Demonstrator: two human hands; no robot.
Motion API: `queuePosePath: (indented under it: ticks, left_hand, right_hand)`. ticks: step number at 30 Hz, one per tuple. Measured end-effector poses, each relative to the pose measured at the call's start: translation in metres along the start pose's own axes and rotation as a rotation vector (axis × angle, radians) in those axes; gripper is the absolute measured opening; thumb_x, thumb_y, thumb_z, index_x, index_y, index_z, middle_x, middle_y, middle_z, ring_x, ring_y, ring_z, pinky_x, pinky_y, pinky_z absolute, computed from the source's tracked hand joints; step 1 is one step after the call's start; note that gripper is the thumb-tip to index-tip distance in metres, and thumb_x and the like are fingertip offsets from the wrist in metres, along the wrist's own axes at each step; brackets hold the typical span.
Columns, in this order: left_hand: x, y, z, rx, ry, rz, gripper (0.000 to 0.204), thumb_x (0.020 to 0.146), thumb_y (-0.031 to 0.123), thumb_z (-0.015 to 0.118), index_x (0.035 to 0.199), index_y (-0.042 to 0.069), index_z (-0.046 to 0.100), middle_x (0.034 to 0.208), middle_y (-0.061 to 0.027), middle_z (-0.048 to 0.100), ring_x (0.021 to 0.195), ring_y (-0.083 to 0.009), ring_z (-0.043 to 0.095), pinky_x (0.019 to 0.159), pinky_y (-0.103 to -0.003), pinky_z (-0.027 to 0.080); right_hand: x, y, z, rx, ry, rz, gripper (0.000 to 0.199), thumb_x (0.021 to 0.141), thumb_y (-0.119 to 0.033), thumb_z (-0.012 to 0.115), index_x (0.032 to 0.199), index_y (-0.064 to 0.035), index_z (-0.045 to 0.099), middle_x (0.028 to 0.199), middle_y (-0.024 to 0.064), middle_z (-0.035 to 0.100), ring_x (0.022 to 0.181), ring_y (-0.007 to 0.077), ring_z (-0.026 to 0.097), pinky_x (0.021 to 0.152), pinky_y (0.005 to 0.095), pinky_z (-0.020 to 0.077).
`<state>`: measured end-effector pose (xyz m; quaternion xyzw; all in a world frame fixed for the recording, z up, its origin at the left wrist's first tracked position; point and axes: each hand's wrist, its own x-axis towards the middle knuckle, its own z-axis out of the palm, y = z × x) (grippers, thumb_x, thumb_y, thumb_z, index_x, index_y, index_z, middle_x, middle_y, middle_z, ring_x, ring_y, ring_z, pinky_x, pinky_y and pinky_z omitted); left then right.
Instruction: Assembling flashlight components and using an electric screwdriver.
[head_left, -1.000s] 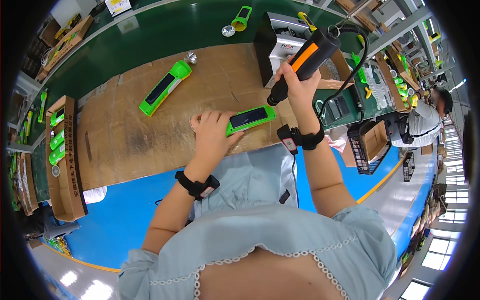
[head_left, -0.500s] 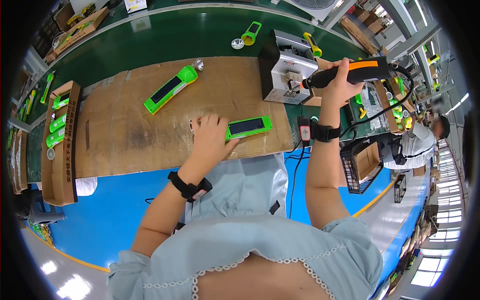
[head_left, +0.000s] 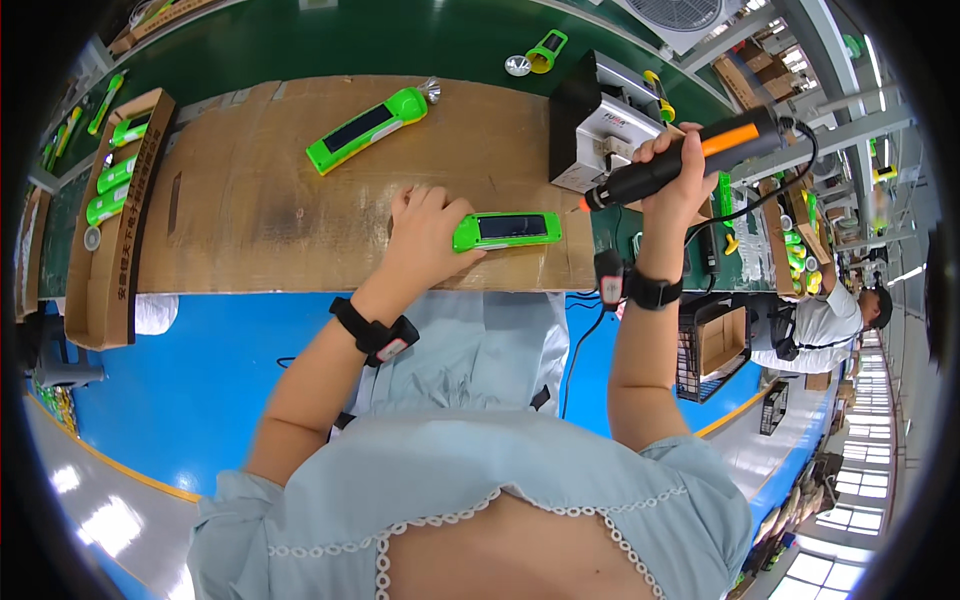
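Note:
My left hand (head_left: 426, 238) is closed around the head end of a green flashlight (head_left: 508, 230) with a dark panel, lying on the cardboard sheet (head_left: 260, 220). My fingers hide most of that end. Gripped in my right hand (head_left: 682, 185) is a black electric screwdriver (head_left: 640, 180) with an orange stripe and a cable at its back. Its tip points left and down, in the air to the right of the flashlight. Behind the tip stands a black and silver screw feeder (head_left: 575, 130). Another green flashlight (head_left: 365, 130), its shiny reflector (head_left: 430, 90) at one end, rests farther back on the cardboard.
A long cardboard tray (head_left: 140, 220) at the left holds several green flashlights. On the green bench at the back are a loose reflector (head_left: 517, 66) and a green flashlight body (head_left: 546, 52). Right of me are a black crate (head_left: 690, 360) and a person (head_left: 830, 325).
My right hand has drawn the screwdriver tip away from the screw feeder, toward the flashlight. The left hand keeps hold of the flashlight, now turned nearly level. The whole view has shifted.

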<state>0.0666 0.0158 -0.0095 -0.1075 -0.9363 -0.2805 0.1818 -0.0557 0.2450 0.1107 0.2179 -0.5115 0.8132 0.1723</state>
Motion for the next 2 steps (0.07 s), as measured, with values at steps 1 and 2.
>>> queuePosePath:
  ticks: [1,2]
  left_hand:
    - [-0.001,-0.001,0.001,0.008,0.051,0.023,0.045,0.060,0.031,0.078,0.096,0.012,0.060,0.095,-0.0087,0.052,0.100,-0.0292,0.047,0.097,-0.049,0.029]
    - [-0.003,0.000,0.001,0.013,0.096,0.052,0.046,0.060,0.031,0.077,0.098,0.012,0.059,0.093,-0.0097,0.051,0.099,-0.0295,0.048,0.098,-0.050,0.029]
  right_hand:
    - [-0.014,0.002,0.008,0.045,-0.046,-0.010,0.039,0.085,-0.019,0.063,0.112,0.0006,0.042,0.067,0.0131,0.056,0.053,0.0223,0.057,0.049,0.0331,0.0495]
    - [-0.028,0.003,0.018,0.087,-0.084,-0.022,0.049,0.084,-0.022,0.065,0.118,0.0002,0.039,0.068,0.0138,0.056,0.054,0.0240,0.057,0.051,0.0348,0.0502]
